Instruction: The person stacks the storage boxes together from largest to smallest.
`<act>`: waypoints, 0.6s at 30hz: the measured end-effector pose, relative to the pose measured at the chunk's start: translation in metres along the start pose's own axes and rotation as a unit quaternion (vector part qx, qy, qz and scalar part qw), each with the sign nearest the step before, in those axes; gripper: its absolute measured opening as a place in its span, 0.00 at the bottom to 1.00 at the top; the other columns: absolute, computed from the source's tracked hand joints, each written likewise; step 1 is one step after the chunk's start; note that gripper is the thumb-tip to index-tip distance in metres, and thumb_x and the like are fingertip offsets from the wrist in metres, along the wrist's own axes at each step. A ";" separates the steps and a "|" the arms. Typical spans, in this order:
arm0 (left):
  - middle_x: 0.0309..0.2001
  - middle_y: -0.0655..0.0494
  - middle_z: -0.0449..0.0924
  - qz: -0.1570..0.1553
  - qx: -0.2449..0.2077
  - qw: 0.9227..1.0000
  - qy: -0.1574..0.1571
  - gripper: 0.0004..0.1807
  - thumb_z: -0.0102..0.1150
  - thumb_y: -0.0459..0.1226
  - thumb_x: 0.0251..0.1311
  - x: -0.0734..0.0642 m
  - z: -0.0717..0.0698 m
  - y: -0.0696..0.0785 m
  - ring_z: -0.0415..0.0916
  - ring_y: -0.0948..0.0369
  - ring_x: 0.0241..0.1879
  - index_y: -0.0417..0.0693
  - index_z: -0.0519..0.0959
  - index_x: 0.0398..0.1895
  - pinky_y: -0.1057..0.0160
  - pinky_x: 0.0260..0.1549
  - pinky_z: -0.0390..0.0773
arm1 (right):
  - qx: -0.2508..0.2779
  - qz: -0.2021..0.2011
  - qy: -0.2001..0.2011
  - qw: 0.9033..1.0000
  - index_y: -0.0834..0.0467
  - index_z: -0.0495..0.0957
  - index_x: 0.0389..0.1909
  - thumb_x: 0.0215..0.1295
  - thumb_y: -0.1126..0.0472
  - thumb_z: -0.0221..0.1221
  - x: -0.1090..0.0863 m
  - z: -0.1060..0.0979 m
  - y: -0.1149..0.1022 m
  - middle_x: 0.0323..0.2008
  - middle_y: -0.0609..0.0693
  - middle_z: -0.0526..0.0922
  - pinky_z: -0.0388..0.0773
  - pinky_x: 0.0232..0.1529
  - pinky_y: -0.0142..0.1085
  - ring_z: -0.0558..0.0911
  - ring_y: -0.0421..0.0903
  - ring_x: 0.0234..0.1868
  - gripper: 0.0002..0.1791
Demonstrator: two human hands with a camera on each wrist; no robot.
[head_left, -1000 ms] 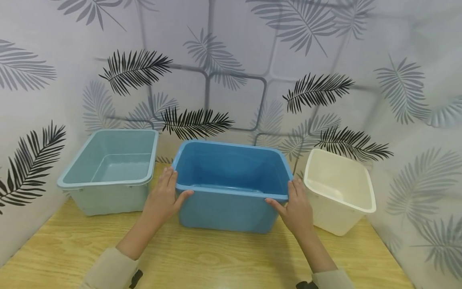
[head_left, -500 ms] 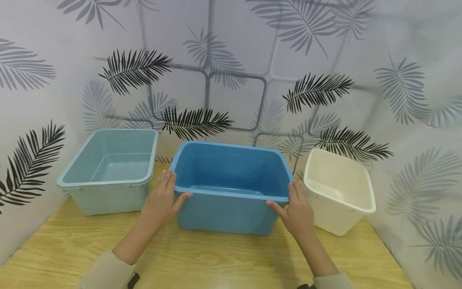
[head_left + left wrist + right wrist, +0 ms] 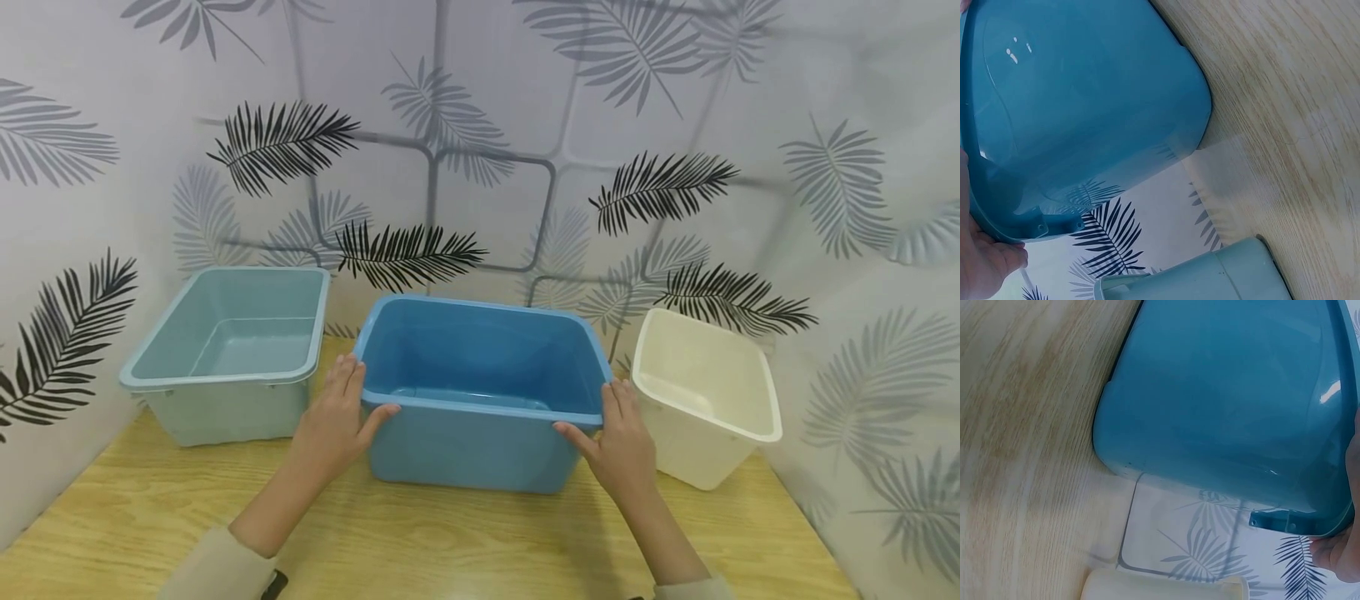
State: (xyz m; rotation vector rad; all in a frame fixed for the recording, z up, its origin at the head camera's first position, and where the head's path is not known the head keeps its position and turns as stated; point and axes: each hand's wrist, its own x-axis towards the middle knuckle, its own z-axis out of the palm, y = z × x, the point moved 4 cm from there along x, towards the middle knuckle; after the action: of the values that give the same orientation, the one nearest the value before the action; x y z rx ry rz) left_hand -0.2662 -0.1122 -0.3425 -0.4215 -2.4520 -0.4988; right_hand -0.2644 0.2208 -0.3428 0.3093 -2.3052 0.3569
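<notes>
A deep blue plastic bin (image 3: 472, 446) stands upright on the wooden table, its inside bare. My left hand (image 3: 337, 417) grips its front left corner, thumb over the front rim and fingers along the left side. At the front right corner my right hand (image 3: 618, 437) holds the rim the same way. In the left wrist view, fingertips (image 3: 1007, 256) curl under the rim of the blue bin (image 3: 1085, 94). The right wrist view has the right hand (image 3: 1344, 544) at the rim of the blue bin (image 3: 1222, 394), whose base meets the tabletop.
To the left stands a pale green-blue bin (image 3: 225, 412), close to my left hand. A cream bin (image 3: 701, 446) sits at the right, turned at an angle near my right hand. Behind the wooden table (image 3: 450, 550) rises a leaf-patterned backdrop (image 3: 480, 108).
The blue bin has shifted slightly toward me, both hands moving with it on its rim. The pale green-blue and cream bins have stayed in place.
</notes>
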 end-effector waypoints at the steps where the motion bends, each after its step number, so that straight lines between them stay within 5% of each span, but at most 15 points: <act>1: 0.62 0.29 0.63 0.001 0.000 1.000 0.001 0.44 0.50 0.59 0.59 0.000 0.000 0.000 0.59 0.38 0.65 0.23 0.66 0.58 0.42 0.53 0.71 | 0.000 0.000 0.001 1.000 0.76 0.69 0.53 0.51 0.21 0.36 0.000 0.000 0.000 0.55 0.71 0.72 0.76 0.46 0.56 0.68 0.66 0.61 0.59; 12: 0.63 0.29 0.62 -0.005 0.008 1.000 -0.013 0.44 0.51 0.58 0.59 -0.003 -0.001 0.002 0.58 0.38 0.65 0.23 0.65 0.59 0.42 0.51 0.72 | 0.002 0.005 0.002 1.000 0.76 0.69 0.53 0.51 0.22 0.40 -0.005 -0.003 -0.002 0.56 0.70 0.72 0.76 0.47 0.56 0.67 0.66 0.62 0.57; 18: 0.62 0.28 0.64 0.005 0.005 1.000 0.004 0.46 0.45 0.61 0.59 -0.006 -0.003 0.002 0.59 0.38 0.64 0.23 0.66 0.58 0.42 0.47 0.74 | 0.006 0.001 0.010 1.000 0.76 0.69 0.52 0.52 0.22 0.38 -0.006 -0.006 -0.004 0.55 0.70 0.72 0.76 0.46 0.56 0.68 0.67 0.61 0.58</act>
State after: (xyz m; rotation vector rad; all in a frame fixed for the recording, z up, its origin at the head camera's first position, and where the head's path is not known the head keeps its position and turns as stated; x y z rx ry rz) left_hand -0.2597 -0.1126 -0.3433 -0.4264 -2.4426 -0.4837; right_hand -0.2551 0.2195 -0.3422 0.3076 -2.2852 0.3742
